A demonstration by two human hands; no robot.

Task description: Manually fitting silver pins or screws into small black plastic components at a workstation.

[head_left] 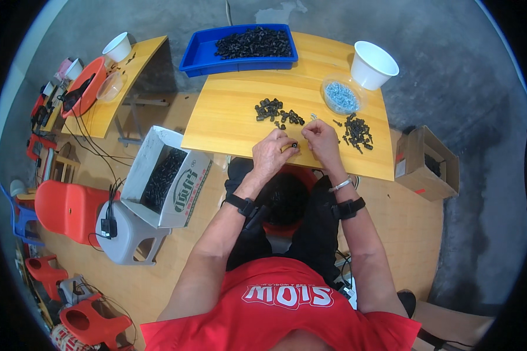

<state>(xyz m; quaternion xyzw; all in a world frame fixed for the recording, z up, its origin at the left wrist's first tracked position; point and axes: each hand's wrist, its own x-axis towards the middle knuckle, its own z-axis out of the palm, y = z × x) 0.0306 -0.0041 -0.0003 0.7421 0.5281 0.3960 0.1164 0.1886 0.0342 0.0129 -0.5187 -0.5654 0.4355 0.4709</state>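
My left hand is closed at the table's front edge, its thumb and fingers pinching a small black plastic part. Just to its right, my right hand has its fingertips pressed together; whatever they hold is too small to make out. A few shiny screws show just beyond those fingertips. Beyond my left hand lies a loose pile of black plastic parts. To the right of my right hand is a heap of dark screws, and behind that a clear bowl of bluish-silver screws.
A blue tray of black parts sits at the back of the wooden table, a white bucket at its right. Below my hands is a red tub. Boxes stand on the floor left and right.
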